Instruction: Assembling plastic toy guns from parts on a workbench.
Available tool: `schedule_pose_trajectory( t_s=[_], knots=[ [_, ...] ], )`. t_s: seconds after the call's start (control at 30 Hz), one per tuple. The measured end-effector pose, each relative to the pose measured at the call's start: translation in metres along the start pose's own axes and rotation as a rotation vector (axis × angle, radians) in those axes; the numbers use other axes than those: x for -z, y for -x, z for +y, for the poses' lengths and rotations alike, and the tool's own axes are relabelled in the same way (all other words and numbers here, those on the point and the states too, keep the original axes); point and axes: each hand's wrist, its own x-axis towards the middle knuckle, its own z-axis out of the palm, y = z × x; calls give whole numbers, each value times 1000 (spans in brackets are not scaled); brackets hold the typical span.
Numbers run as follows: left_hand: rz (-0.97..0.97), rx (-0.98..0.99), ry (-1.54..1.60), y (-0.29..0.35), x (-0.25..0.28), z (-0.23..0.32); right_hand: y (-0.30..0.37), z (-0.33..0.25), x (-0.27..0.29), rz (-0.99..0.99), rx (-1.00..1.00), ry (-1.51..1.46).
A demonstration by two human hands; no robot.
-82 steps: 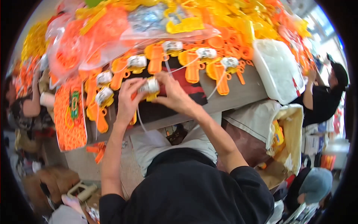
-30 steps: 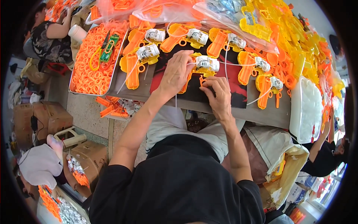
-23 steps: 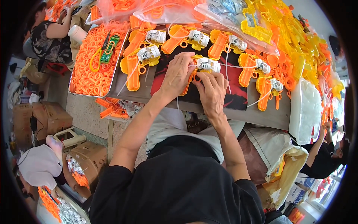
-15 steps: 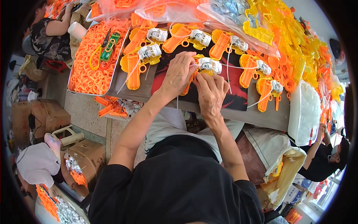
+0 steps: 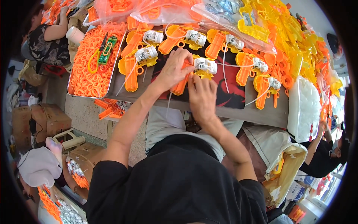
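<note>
An orange and yellow toy gun shell [image 5: 181, 86] lies under my hands on a dark mat with red shapes [image 5: 233, 87]. A white mechanism [image 5: 206, 66] sits in its barrel end. My left hand [image 5: 173, 72] grips the shell near its back, thumb and fingers bent round the orange part. From the near side, the curled fingers of my right hand [image 5: 203, 98] press on the shell just below the mechanism; the fingertips are partly hidden. A thin white tube [image 5: 169, 103] hangs below the orange grip.
Similar shells with white mechanisms, such as one toy gun [image 5: 130, 72], lie around the mat. A metal tray [image 5: 116, 61] at left holds orange rings, scissors [image 5: 103, 43] and a green tool [image 5: 107, 52]. A white tub [image 5: 294, 112] and yellow parts [image 5: 291, 41] are at right. Other people sit nearby.
My right hand has turned and shifted slightly left along the shell. My left hand has opened its grip a little, showing more of the orange part. The view has shifted slightly.
</note>
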Motion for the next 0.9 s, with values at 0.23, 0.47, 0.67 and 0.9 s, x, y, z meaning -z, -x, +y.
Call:
schedule_pose_trajectory(
  t_s=[0.23,0.47,0.67,0.9],
  knots=[
    [-25,-83,-215,2,11,-4,-19,54,-2,73,-124,-245],
    [80,8,-286,7,-3,22,-16,48,-15,51,-142,-255],
    [216,-80,-404,17,-19,39,-13,47,-23,128,-144,-276],
    [82,-117,-477,37,-15,48,-20,38,-27,170,-314,-535]
  ],
)
